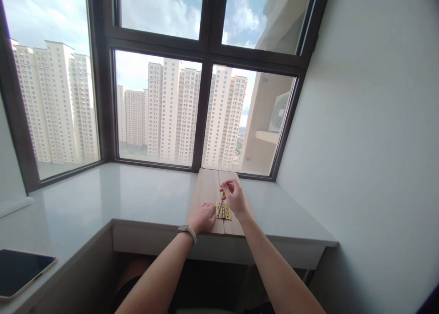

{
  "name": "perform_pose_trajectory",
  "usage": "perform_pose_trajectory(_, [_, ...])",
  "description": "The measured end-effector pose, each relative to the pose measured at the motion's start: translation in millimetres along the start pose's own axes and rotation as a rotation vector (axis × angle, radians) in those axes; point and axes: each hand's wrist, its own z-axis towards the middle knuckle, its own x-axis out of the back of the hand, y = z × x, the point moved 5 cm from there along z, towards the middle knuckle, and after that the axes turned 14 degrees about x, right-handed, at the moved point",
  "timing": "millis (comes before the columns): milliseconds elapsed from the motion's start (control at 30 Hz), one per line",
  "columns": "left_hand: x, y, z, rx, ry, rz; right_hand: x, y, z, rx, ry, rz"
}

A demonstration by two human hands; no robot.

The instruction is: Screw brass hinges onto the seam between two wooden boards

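Where boards (207,186) meet | yellow piece (226,212) | squarish, dark-marked | lying flat

There is one view, from a camera worn on the person's head. It faces forward and down, over the counter (154,193) toward the window frame (206,58). The arms (277,263) enter from the lower edge, and the left hand (203,217) and right hand (234,197) appear quite small, below the centre. The view is very wide, so it also takes in the wall (370,99) at the right and the distant towers (171,117) outside.
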Motion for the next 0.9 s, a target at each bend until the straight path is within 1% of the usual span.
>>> perform_pose_trajectory(233, [0.6, 0.6, -0.9, 0.007, 0.000, -0.001, -0.6, -1.3, -0.3, -0.026, -0.023, 0.030])
perform_pose_trajectory(367, [0.2, -0.3, -0.5, 0.001, 0.010, -0.001, 0.0, 0.6, 0.0, -0.015, -0.013, 0.009])
perform_pose_trajectory(667, [1.0, 0.8, -0.8, 0.003, 0.013, 0.002, -3.7, -3.7, -0.5, -0.040, -0.003, 0.053])
perform_pose_trajectory(800, [0.4, -0.2, -0.5, 0.006, 0.012, -0.003, -3.8, -3.1, -0.7, -0.066, -0.012, 0.080])
perform_pose_trajectory(900, [0.3, -0.3, -0.4, 0.005, 0.010, -0.012, -2.6, -4.1, -0.9, -0.060, -0.007, 0.071])
